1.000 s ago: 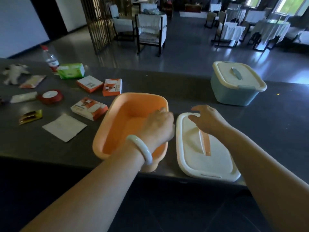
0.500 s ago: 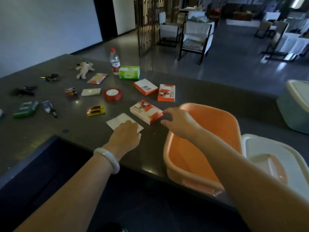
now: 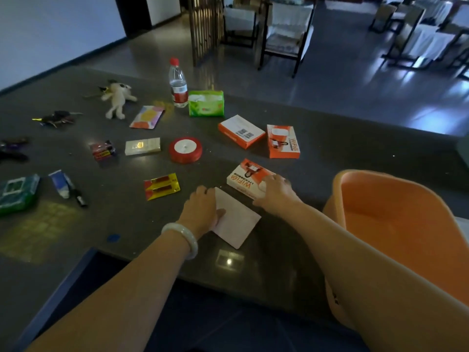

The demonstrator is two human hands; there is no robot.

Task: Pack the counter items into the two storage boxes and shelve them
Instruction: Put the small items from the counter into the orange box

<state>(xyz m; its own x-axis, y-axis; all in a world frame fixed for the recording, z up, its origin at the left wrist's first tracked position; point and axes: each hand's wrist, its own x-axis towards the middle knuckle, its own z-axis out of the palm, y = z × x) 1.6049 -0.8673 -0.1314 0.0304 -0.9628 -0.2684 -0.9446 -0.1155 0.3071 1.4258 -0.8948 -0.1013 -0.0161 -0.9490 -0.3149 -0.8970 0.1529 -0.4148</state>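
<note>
Orange storage box (image 3: 396,214) sits at the tabletop's (image 3: 279,252) near right edge: lid off, rounded smooth plastic, glossy inside. Just left of it I see a WIFI carton (image 3: 243,177) lying flat, white top with orange print. The right hand (image 3: 275,195) grips its near end, fingers over the top. The left hand (image 3: 200,209) holds the left edge of a white sheet (image 3: 237,223), thumb on top; the sheet lies just beside the carton. Further out are a yellow-red sachet (image 3: 162,186) and a red tape roll (image 3: 186,149). Two more orange cartons (image 3: 241,132) lie mid-tabletop. Toward the far edge are a green tissue pack (image 3: 206,104), an upright water bottle (image 3: 177,83) and a plush toy (image 3: 117,97).
</note>
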